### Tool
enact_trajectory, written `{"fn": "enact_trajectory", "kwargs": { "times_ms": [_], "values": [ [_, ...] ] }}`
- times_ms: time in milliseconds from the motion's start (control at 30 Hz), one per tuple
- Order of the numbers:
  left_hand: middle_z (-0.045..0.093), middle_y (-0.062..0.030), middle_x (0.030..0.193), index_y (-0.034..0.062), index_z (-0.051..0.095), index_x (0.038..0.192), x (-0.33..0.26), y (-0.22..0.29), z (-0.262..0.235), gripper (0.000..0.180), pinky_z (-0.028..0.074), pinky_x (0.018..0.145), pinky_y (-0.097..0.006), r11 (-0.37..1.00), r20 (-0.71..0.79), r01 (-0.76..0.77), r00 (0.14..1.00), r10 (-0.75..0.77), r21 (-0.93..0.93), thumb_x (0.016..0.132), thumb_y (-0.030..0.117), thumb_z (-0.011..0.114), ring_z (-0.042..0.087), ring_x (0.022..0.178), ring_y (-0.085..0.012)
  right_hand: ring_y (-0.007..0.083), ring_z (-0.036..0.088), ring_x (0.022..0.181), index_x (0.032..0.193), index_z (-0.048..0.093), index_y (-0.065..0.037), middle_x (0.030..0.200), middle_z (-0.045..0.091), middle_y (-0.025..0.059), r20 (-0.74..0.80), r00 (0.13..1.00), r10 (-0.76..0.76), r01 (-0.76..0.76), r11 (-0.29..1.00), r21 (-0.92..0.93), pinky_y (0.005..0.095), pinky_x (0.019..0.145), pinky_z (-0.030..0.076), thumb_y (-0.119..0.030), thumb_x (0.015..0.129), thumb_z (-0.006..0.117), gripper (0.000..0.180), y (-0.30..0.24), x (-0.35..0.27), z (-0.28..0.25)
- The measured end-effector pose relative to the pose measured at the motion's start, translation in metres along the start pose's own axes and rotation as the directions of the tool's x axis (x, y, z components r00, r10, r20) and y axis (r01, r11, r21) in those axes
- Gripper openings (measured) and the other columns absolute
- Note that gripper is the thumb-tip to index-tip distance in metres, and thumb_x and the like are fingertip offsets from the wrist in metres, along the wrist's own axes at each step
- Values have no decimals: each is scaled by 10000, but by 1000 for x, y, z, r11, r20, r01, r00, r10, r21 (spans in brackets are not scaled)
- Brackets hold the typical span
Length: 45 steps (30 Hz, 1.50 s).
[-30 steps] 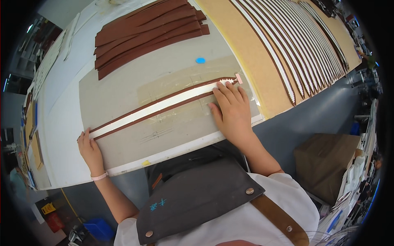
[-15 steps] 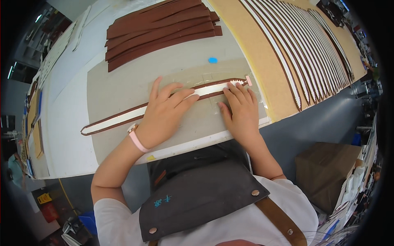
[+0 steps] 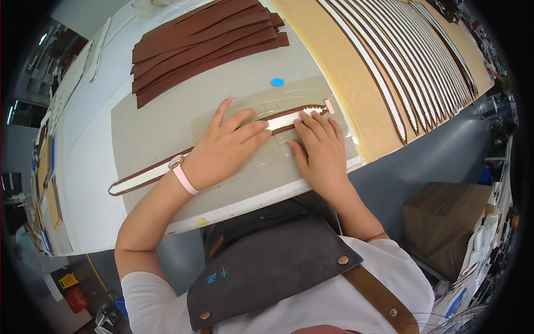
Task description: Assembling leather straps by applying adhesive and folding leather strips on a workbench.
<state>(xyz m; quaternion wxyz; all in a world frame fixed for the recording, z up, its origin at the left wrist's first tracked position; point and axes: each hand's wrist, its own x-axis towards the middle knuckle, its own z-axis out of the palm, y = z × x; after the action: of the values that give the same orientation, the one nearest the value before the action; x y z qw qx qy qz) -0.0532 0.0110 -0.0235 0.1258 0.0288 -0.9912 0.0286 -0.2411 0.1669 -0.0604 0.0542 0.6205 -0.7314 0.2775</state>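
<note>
Lead: Where is the workpiece, reading the clock from its middle, twelve away from the wearer?

Inspector: The white-banded brown strip (image 3: 282, 121) lies aslant on the grey mat (image 3: 153, 131). Its rounded end, at eight o'clock, runs past the mat's edge; the notched end of the band points to two, near a pink tab (image 3: 329, 107).

Lead: Hands?

Inspector: Left hand (image 3: 217, 149) lies across the strip's middle, fingers spread wide. Right hand (image 3: 322, 150) rests towards two o'clock, fingers extended and fairly close together on the band, thumb apart. Neither is closed around anything.

Lead: Progress?

Inspector: Partial, in my judgement. Out at two o'clock, a row of banded strips (image 3: 414, 67) on the tan board (image 3: 327, 55) appears done. At eleven, a pile of brown strips (image 3: 206, 53) shows no white; presumably outstanding. The current piece carries its band at both ends; whether it is fixed, I cannot tell.
</note>
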Motion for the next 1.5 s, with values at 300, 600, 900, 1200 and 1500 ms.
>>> {"fn": "enact_trajectory", "kwargs": {
  "times_ms": [300, 600, 900, 1200, 1500],
  "values": [
    [611, -8, 1317, 138, 659, 1281, 8, -9, -12, 391, 255, 1233, -592, 994, 79, -96, 993, 91, 54, 897, 129, 588, 492, 1343, -243, 340, 533, 1311, 1241, 660, -8, 1342, 630, 149, -4, 1000, 2, -2, 1000, 5, 553, 1133, 356, -212, 900, 716, 401, -1, 1, -1],
    [607, -26, 1336, 131, 640, 1313, 11, -10, -18, 419, 289, 1224, -553, 988, 145, -136, 982, 125, 71, 899, 133, 580, 497, 1331, -243, 348, 534, 1309, 1237, 657, -2, 1339, 629, 154, 1, 1000, -1, 1, 1000, 18, 556, 1130, 358, -209, 896, 719, 403, -1, 2, -2],
    [607, -29, 1362, 104, 621, 1341, 12, -12, -23, 442, 329, 1197, -513, 989, 177, -145, 975, 137, 32, 903, 129, 569, 526, 1263, -242, 344, 537, 1306, 1241, 654, -2, 1341, 626, 155, -3, 1000, -2, 2, 1000, 29, 557, 1128, 358, -202, 886, 725, 413, -1, 1, -3],
    [638, -30, 1330, 104, 656, 1300, 20, -17, -24, 405, 371, 1165, -485, 991, 182, -128, 974, 133, -35, 909, 131, 555, 541, 1225, -245, 344, 531, 1313, 1244, 653, -1, 1346, 621, 156, 13, 1000, -5, 5, 1000, 5, 557, 1131, 356, -217, 890, 724, 421, -2, 1, -2],
    [653, -15, 1312, 93, 676, 1269, 20, -15, -22, 402, 424, 1096, -398, 993, 172, -100, 979, 110, -67, 880, 128, 579, 550, 1194, -233, 351, 520, 1333, 1258, 646, -10, 1367, 616, 148, 16, 1000, 0, 0, 1000, 1, 536, 1137, 345, -192, 894, 728, 416, -2, 1, -2]
  ]
}}
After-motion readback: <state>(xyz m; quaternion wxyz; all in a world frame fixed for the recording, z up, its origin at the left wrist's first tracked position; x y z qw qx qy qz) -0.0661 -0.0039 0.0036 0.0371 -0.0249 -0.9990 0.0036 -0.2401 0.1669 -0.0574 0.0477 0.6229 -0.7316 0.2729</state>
